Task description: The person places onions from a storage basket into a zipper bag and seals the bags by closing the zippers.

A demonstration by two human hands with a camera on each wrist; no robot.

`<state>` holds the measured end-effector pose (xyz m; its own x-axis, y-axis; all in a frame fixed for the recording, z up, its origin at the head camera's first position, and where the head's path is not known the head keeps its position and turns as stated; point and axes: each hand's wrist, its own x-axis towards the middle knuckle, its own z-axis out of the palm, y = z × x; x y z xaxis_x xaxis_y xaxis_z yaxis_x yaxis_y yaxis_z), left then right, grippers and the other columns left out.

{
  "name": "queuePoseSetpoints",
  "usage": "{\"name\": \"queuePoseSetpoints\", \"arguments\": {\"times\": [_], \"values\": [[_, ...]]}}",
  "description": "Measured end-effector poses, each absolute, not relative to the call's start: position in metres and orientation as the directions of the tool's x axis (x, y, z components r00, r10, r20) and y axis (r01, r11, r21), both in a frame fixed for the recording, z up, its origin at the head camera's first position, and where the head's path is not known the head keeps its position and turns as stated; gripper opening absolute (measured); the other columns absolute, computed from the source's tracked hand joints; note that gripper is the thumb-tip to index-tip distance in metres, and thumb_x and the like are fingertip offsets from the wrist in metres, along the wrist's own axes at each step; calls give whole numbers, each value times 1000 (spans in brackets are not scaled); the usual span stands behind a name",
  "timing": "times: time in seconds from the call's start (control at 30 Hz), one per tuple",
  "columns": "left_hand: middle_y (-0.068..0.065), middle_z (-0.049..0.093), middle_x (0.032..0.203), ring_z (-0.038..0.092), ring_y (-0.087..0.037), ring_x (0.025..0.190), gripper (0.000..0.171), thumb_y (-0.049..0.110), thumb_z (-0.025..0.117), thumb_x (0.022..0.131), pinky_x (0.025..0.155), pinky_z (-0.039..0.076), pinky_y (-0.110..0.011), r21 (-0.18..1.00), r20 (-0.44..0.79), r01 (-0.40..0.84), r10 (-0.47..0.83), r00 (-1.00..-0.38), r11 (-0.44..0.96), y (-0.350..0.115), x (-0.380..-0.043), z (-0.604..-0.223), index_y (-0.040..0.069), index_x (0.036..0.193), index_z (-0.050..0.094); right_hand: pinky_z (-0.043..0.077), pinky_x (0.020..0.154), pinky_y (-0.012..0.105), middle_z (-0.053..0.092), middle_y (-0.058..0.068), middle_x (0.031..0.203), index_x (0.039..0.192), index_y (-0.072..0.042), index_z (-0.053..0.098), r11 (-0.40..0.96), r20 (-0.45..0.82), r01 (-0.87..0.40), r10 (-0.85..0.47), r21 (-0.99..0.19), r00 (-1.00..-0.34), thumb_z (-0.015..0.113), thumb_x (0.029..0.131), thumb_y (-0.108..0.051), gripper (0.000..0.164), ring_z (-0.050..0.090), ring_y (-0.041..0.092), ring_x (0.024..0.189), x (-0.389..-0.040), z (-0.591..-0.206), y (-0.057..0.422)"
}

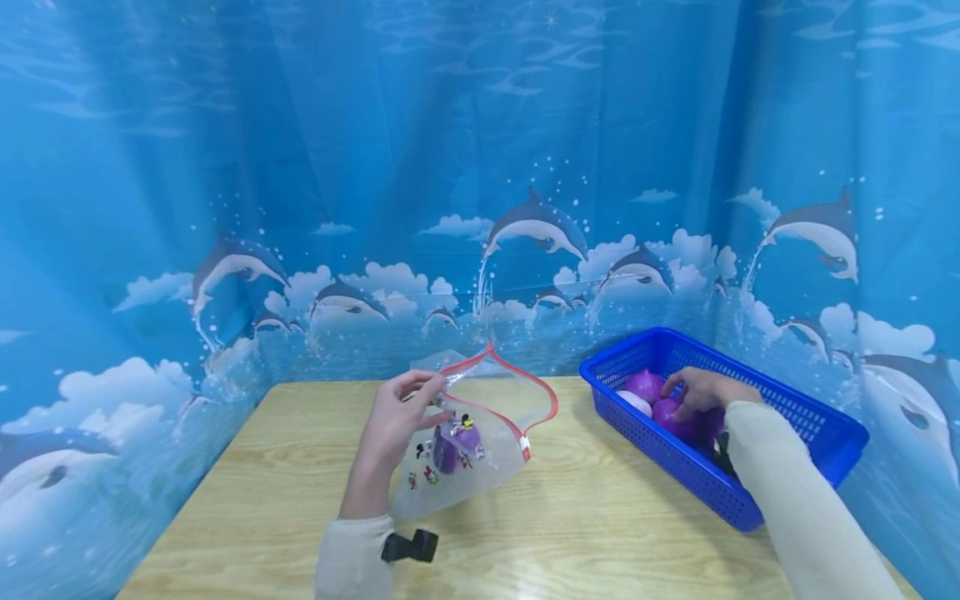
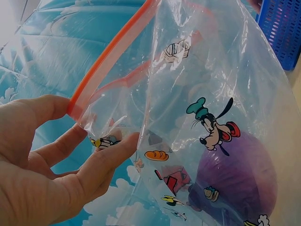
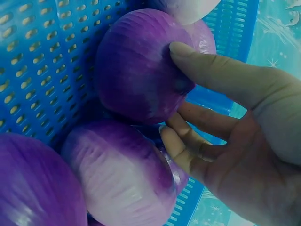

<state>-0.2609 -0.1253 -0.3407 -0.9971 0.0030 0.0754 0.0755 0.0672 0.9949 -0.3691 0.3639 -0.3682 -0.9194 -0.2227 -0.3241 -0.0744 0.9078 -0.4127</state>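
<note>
My left hand [image 1: 401, 421] pinches the rim of a clear zip bag [image 1: 427, 500] with small cartoon prints and a red zip strip. The bag's mouth gapes toward the right, and a purple onion [image 2: 240, 176] lies at its bottom. Over in the blue basket [image 1: 660, 458], my right hand [image 1: 705, 390] grips a purple onion [image 3: 141, 66], thumb on its upper side and fingers curled beneath. Next to that onion is a paler white-and-purple onion [image 3: 127, 179], with another dark purple onion [image 3: 35, 183] beside it.
The bag and basket stand on a wooden table [image 1: 300, 483], the basket at the right. A white onion [image 1: 635, 402] lies against the basket's near left wall. Behind the table hangs a blue curtain [image 1: 420, 167] with dolphins.
</note>
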Motion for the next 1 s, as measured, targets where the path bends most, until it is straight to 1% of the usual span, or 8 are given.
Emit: {"name": "queuePoseSetpoints", "arguments": {"times": [0.2,0.3,0.4,0.5,0.57,0.77,0.9,1.0], "values": [[-15,56,130,61,-27,114,29,25,63,104,89,67,-37,995,74,74,1,-997,72,-125,-261,-341,2,121,68,58,94,63,60,29,126,136,0,58,913,-321,-90,-231,-398,-918,81,87,-20,58,60,44,114,-370,-369,363],[-15,56,130,61,-27,114,30,26,63,104,90,67,-37,994,77,77,0,-997,75,-125,-261,-341,2,121,68,59,94,62,61,28,125,136,0,59,914,-310,-117,-250,-390,-917,83,86,-21,59,60,42,113,-370,-370,363],[-16,56,130,61,-26,113,30,26,63,104,90,67,-37,994,78,78,-2,-997,78,-125,-261,-341,2,122,68,60,90,55,61,25,122,134,1,60,906,-301,-140,-274,-399,-913,83,86,-19,57,60,37,107,-371,-370,363],[-15,56,130,61,-27,114,30,27,63,104,90,67,-37,994,77,76,-1,-997,78,-125,-261,-341,2,121,68,61,85,46,60,23,119,134,0,61,892,-309,-131,-283,-433,-908,83,85,-16,56,59,32,101,-370,-370,363],[-15,56,130,61,-27,114,30,27,63,104,90,67,-37,994,75,75,1,-997,76,-125,-261,-341,2,121,68,62,83,44,60,23,118,134,1,61,882,-314,-129,-294,-454,-903,83,84,-14,56,59,31,100,-370,-369,364],[-15,55,129,61,-27,114,31,27,63,104,90,67,-37,995,72,72,3,-997,71,-125,-261,-341,2,122,67,65,88,52,59,34,124,134,3,61,847,-313,-140,-336,-512,-888,84,82,-12,58,64,40,110,-369,-362,365],[-15,56,130,61,-27,114,30,26,63,104,90,67,-37,995,68,68,6,-998,70,-125,-260,-340,2,122,67,65,87,54,58,36,125,134,4,61,837,-315,-156,-360,-524,-878,85,83,-13,59,64,40,112,-369,-356,366],[-15,56,130,61,-28,115,30,25,64,104,90,67,-37,995,66,66,7,-998,70,-125,-260,-340,2,122,67,64,90,57,57,38,128,135,4,61,833,-319,-159,-369,-530,-873,85,84,-14,59,63,45,116,-369,-353,366]]}}
